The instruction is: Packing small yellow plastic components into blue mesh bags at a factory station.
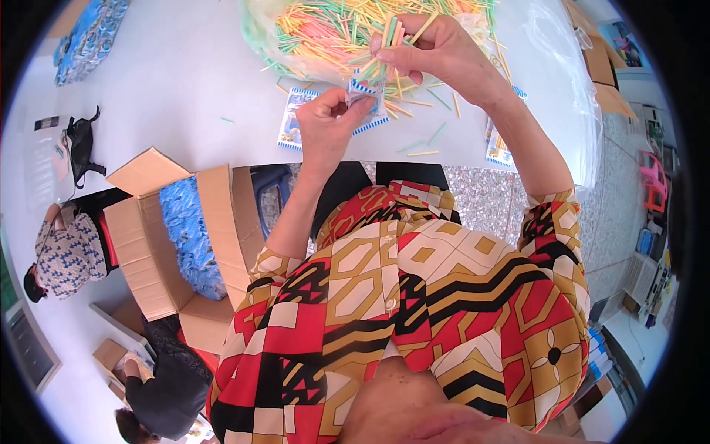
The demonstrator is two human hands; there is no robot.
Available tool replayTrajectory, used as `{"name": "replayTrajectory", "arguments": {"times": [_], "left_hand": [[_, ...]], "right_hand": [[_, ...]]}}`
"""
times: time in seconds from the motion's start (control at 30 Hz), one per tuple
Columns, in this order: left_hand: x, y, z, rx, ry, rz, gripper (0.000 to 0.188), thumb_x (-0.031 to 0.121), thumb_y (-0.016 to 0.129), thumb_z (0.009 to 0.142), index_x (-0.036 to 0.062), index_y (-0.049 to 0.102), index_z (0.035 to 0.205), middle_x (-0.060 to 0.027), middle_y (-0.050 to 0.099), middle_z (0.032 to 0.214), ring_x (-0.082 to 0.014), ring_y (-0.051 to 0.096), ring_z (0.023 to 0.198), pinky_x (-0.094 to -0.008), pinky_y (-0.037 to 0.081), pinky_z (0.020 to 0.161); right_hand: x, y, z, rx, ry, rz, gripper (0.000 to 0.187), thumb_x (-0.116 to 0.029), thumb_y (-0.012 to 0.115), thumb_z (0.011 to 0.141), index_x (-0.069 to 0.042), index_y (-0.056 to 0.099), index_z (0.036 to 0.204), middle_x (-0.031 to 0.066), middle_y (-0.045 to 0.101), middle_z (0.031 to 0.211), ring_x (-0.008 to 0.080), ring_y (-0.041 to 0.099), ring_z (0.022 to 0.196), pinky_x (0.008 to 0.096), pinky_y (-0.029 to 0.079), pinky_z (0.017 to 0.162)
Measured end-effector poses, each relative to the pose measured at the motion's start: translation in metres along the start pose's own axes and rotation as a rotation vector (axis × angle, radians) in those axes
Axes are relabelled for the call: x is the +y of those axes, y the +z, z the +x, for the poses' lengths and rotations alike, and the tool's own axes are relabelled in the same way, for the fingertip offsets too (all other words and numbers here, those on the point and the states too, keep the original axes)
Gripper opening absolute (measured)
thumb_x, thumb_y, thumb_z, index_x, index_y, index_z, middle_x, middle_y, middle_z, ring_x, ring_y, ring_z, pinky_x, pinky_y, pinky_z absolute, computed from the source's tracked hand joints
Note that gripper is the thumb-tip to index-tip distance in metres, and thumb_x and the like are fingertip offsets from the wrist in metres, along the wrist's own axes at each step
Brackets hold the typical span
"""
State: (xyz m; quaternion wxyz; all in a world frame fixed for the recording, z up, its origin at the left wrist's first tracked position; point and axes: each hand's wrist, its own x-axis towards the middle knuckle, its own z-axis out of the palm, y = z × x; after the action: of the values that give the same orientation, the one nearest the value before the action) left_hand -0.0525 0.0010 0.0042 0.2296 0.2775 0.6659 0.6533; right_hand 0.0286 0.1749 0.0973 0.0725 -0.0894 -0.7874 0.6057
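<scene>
My left hand (325,122) is closed on the edge of a small clear packet (366,89) with blue-striped ends. Just above it, my right hand (447,59) pinches a bundle of thin pastel sticks (390,48) in green, yellow and pink. The lower ends of the bundle are at the packet's mouth; how deep they go is hard to see. Behind my hands, a large heap of the same sticks (314,33) lies on an opened plastic bag (259,41). A flat printed packet (290,126) rests beside my left hand, and another printed packet (498,150) lies under my right forearm.
Loose sticks (423,153) are scattered on the white table (200,74). An open cardboard box (140,244) full of blue packets (191,229) stands at my left. More blue packets (92,37) lie far left, near a black bag (83,144). Two people sit at the left.
</scene>
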Motion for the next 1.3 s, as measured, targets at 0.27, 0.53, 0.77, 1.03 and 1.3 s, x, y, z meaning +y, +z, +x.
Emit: {"name": "replayTrajectory", "arguments": {"times": [0.27,0.53,0.77,1.03,1.3], "left_hand": [[0.005,0.006,0.001,-0.021,0.003,-0.041,0.011,0.009,0.073,0.077,-0.0003,0.068,0.08,0.005,0.055,0.06,-0.0002,0.042,0.053,-0.0179,0.032,0.046],[-0.009,0.005,0.006,-0.035,0.048,-0.021,0.011,0.008,0.073,0.077,0.0003,0.068,0.083,0.0035,0.059,0.062,-0.0002,0.046,0.055,-0.0174,0.036,0.048],[-0.005,0.011,0.01,-0.034,0.057,-0.04,0.012,0.01,0.072,0.078,0.0011,0.069,0.085,0.0038,0.059,0.062,-0.0001,0.044,0.054,-0.0177,0.034,0.047],[-0.009,0.011,0.016,-0.041,0.047,-0.031,0.011,0.01,0.071,0.079,0.0015,0.069,0.084,0.0046,0.056,0.059,-0.0008,0.041,0.052,-0.018,0.032,0.047],[-0.014,0.011,0.02,-0.036,0.064,-0.016,0.011,0.01,0.07,0.079,0.0009,0.069,0.086,0.0026,0.06,0.064,-0.0015,0.047,0.056,-0.018,0.037,0.05]], "right_hand": [[-0.004,-0.004,0.003,-0.1,0.008,-0.072,0.014,-0.017,0.064,0.085,-0.003,0.061,0.083,-0.003,0.052,0.062,0.0028,0.045,0.055,0.0196,0.034,0.049],[-0.004,-0.004,0.005,-0.137,-0.042,-0.244,0.013,-0.017,0.063,0.086,-0.006,0.063,0.093,-0.0052,0.054,0.07,0.0,0.045,0.061,0.0177,0.035,0.052],[-0.014,-0.011,0.009,-0.1,-0.033,-0.128,0.018,-0.017,0.058,0.09,0.0,0.062,0.087,-0.0002,0.055,0.074,0.0054,0.045,0.068,0.0222,0.037,0.059],[0.007,-0.007,0.014,0.018,-0.279,-0.279,0.028,-0.021,0.049,0.095,0.003,0.062,0.1,0.0128,0.062,0.096,0.0219,0.057,0.088,0.0331,0.045,0.078],[-0.003,-0.012,0.017,-0.125,-0.121,-0.147,0.046,-0.035,0.038,0.098,0.001,0.055,0.12,0.024,0.041,0.135,0.0318,0.037,0.128,0.0383,0.027,0.106]]}}
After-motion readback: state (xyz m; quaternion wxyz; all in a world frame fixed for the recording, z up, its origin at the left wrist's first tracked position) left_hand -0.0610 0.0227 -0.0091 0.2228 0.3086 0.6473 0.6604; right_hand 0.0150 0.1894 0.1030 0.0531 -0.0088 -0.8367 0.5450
